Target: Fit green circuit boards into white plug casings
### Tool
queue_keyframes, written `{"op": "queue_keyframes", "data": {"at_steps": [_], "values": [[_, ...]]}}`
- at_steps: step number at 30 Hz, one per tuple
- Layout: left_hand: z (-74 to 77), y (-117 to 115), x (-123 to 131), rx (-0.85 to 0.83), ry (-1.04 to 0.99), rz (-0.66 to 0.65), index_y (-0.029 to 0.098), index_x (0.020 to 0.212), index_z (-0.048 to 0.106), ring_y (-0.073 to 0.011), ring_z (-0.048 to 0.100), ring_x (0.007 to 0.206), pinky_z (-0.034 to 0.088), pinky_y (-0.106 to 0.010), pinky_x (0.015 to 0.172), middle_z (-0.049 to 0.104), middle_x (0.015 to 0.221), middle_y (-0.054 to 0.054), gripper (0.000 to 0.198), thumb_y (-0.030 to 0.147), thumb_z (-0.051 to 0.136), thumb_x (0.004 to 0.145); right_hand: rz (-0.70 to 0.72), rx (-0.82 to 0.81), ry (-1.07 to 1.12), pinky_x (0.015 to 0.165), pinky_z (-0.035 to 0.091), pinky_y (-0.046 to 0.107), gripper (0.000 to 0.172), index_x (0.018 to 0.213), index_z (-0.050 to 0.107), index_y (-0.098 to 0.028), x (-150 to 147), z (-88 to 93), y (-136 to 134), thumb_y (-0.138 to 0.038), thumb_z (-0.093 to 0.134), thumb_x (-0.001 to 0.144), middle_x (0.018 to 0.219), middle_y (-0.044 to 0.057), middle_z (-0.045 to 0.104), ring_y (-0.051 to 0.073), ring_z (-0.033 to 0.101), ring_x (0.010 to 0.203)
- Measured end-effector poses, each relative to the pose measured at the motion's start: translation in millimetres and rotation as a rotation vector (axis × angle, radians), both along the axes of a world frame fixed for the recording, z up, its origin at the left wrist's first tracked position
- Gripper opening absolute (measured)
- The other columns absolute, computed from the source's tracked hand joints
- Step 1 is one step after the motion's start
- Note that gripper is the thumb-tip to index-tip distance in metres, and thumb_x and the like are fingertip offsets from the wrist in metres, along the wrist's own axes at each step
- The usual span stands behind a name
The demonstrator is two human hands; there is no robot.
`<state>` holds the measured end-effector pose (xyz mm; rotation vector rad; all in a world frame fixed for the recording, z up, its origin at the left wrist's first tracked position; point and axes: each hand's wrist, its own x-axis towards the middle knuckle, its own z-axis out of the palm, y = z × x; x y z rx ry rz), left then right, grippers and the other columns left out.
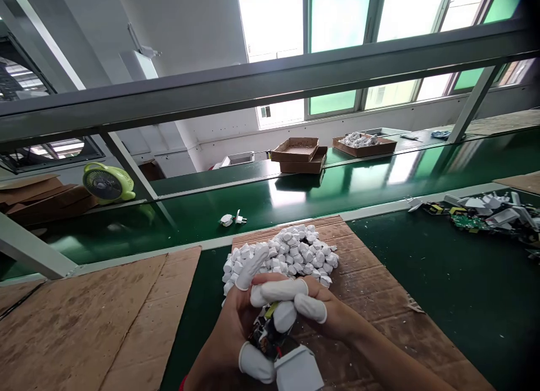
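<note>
The left hand (225, 337) and right hand (333, 315), fingers in white finger cots (278, 290), grip an opened plug charger (270, 332) and its white casing (298, 371) above a cardboard sheet (371, 278), just beside a heap of white plug pieces (287, 250).

Matt white plastic casing (298, 369); rough brown cardboard (363, 290)
</note>
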<state>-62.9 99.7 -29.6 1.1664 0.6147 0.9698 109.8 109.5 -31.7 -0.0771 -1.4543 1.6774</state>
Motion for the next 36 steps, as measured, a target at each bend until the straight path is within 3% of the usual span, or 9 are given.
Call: {"op": "queue_keyframes", "data": {"at_steps": [2, 5, 11, 15, 19, 24, 26, 30, 36], "values": [[-5.9, 8.2, -2.5, -0.01, 0.05, 0.027, 0.029, 0.139, 0.031, -0.0366, 0.058, 0.102, 0.049, -0.044, 0.087, 0.066, 0.1, -0.008, 0.127, 0.046, 0.091, 0.028, 0.016, -0.071, 0.051, 0.1, 0.037, 0.042, 0.048, 0.117, 0.063, -0.02, -2.3, -1.8, 1.2, -0.051, 0.06, 0.081, 0.119, 0.013, 0.059, 0.027, 0.053, 0.112], [-8.9, 15.6, -0.8, 0.003, 0.065, 0.067, 0.028, 0.139, 0.031, -0.0379, 0.057, 0.105, 0.048, -0.046, 0.088, 0.065, 0.103, -0.01, 0.123, 0.054, 0.087, 0.032, -0.053, -0.097, 0.098, 0.097, 0.04, 0.039, 0.033, 0.101, 0.072, -0.021, -7.5, -4.3, 4.5, -0.043, 0.067, 0.077, 0.11, 0.011, 0.064, 0.025, 0.057, 0.104], [10.8, 4.2, 7.6, 0.085, 0.071, 0.24, 0.026, 0.142, 0.02, -0.0372, 0.047, 0.118, 0.044, -0.044, 0.095, 0.059, 0.117, -0.013, 0.132, 0.036, 0.092, 0.032, -0.256, -0.159, 0.037, 0.077, 0.049, 0.032, 0.035, 0.102, 0.071, -0.022, -8.3, -7.1, 19.9, -0.039, 0.073, 0.072, 0.091, 0.007, 0.069, 0.019, 0.063, 0.08], [22.2, 7.2, 6.2, 0.16, 0.332, 0.347, 0.022, 0.142, 0.022, -0.0368, 0.04, 0.124, 0.04, -0.043, 0.1, 0.05, 0.127, -0.015, 0.124, 0.028, 0.091, 0.039, -0.482, 0.01, -0.009, 0.089, 0.045, 0.035, 0.022, 0.083, 0.075, -0.02, -1.6, -0.1, 27.8, -0.038, 0.073, 0.07, 0.094, 0.008, 0.068, 0.024, 0.059, 0.097], [23.7, 18.9, 4.8, 0.248, 0.597, 0.383, 0.02, 0.136, 0.037, -0.0376, 0.039, 0.124, 0.039, -0.044, 0.102, 0.05, 0.128, -0.015, 0.107, 0.028, 0.088, 0.043, -0.517, -0.007, -0.085, 0.09, 0.045, 0.035, 0.037, 0.088, 0.074, -0.017, -0.1, 5.8, 28.1, -0.049, 0.056, 0.082, 0.093, 0.009, 0.068, 0.025, 0.058, 0.097], [18.8, 63.4, 1.8, 0.183, 0.427, 0.42, 0.019, 0.13, 0.044, -0.0348, 0.048, 0.117, 0.044, -0.041, 0.099, 0.061, 0.114, -0.011, 0.101, 0.021, 0.089, 0.039, -0.69, -0.239, -0.157, 0.105, 0.03, 0.041, 0.056, 0.102, 0.069, -0.019, 3.8, -0.8, 37.8, -0.065, 0.051, 0.074, 0.108, 0.009, 0.063, 0.027, 0.049, 0.112], [17.9, 92.7, -3.2, 0.129, 0.41, 0.503, 0.016, 0.13, 0.041, -0.0297, 0.054, 0.111, 0.046, -0.038, 0.096, 0.062, 0.112, -0.012, 0.088, 0.024, 0.084, 0.053, -0.854, -0.313, -0.143, 0.108, 0.025, 0.042, 0.059, 0.1, 0.069, -0.02, 9.8, -5.8, 46.0, -0.067, 0.051, 0.07, 0.107, 0.01, 0.062, 0.029, 0.046, 0.113], [11.9, 144.4, -21.5, -0.028, 0.446, 0.667, 0.011, 0.119, 0.048, -0.0198, 0.061, 0.096, 0.049, -0.038, 0.09, 0.059, 0.113, -0.013, 0.036, 0.024, 0.056, 0.087, -1.087, -0.49, -0.07, 0.097, 0.037, 0.042, 0.057, 0.095, 0.069, -0.02, 22.4, -15.0, 62.0, -0.065, 0.047, 0.067, 0.096, 0.01, 0.063, 0.028, 0.053, 0.096], [-18.1, 153.8, -69.8, -0.09, 0.507, 0.886, 0.011, 0.098, 0.06, -0.0194, 0.058, 0.1, 0.048, -0.041, 0.09, 0.062, 0.106, -0.006, 0.013, 0.012, 0.056, 0.086, -1.091, -0.483, -0.021, 0.087, 0.043, 0.038, 0.046, 0.083, 0.07, -0.016, 22.9, -27.0, 75.3, -0.054, 0.055, 0.062, 0.087, 0.009, 0.064, 0.027, 0.056, 0.087]]}}
